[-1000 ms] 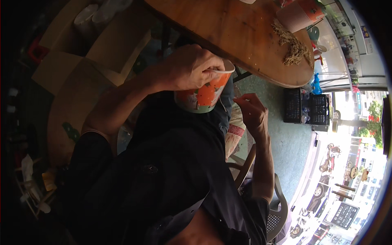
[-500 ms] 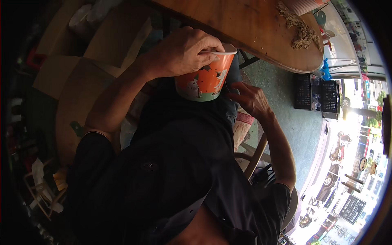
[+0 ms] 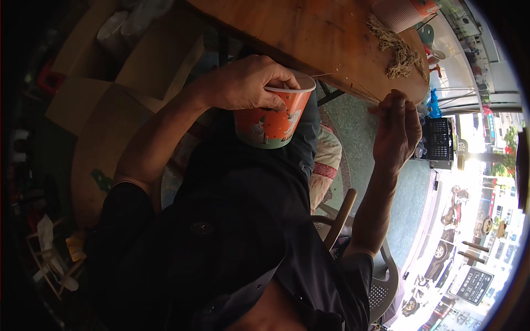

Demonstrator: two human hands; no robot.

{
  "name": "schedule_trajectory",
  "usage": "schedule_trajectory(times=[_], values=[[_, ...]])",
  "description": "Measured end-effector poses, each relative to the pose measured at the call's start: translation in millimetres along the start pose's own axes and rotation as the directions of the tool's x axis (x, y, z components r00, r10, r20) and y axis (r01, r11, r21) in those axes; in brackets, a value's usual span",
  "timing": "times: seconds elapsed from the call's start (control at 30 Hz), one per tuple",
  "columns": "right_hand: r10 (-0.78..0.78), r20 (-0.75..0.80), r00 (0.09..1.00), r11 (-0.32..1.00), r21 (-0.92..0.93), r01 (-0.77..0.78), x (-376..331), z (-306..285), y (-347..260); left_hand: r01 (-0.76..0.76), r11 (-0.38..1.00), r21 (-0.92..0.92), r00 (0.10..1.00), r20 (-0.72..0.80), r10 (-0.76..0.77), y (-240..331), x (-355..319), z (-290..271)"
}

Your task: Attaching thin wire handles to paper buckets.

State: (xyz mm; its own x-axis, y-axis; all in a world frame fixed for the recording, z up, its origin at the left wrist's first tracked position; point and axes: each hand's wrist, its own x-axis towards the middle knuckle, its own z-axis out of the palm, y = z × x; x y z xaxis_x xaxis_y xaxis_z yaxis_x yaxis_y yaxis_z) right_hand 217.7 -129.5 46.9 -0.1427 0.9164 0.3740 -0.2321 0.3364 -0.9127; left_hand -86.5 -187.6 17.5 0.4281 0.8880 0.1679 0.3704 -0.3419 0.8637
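On my lap stands an orange paper bucket (image 3: 264, 126) with a white rim, pale printed figures and a green base band. My left hand (image 3: 251, 83) is closed on its rim, fingers inside and thumb on the outer wall. To the right, off the table's edge, my right hand (image 3: 397, 127) is raised with its fingertips pinched together. A thin straw-coloured strand (image 3: 364, 92) runs toward those fingertips, and a thin line also shows by the bucket's rim; I cannot tell whether they are one piece. A tangled heap of tan fibres (image 3: 395, 47) lies on the wooden table (image 3: 287, 33).
A stack of nested paper buckets (image 3: 400, 15) sits at the table's far right. Black plastic crates (image 3: 439, 138) stand on the floor beyond it. Open cardboard boxes (image 3: 105, 121) are on my left. A chair armrest (image 3: 339, 220) is by my right side.
My right hand has risen from beside the bucket up and right toward the table's edge, and the strand now shows. The bucket and my left hand have shifted slightly down.
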Motion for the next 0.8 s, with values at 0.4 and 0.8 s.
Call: schedule_trajectory(times=[0.4,0.8], values=[[0.230,0.291,0.929,0.868,-0.492,-0.061,-49.6,54.2,15.5,0.067,0.960,0.270,0.998,-0.014,-0.065,22.3,-1.3,11.6],[0.394,0.283,0.875,0.911,-0.248,-0.330,-46.4,48.4,19.2,-0.229,0.970,0.084,0.970,-0.058,0.234,14.2,7.6,20.8]])
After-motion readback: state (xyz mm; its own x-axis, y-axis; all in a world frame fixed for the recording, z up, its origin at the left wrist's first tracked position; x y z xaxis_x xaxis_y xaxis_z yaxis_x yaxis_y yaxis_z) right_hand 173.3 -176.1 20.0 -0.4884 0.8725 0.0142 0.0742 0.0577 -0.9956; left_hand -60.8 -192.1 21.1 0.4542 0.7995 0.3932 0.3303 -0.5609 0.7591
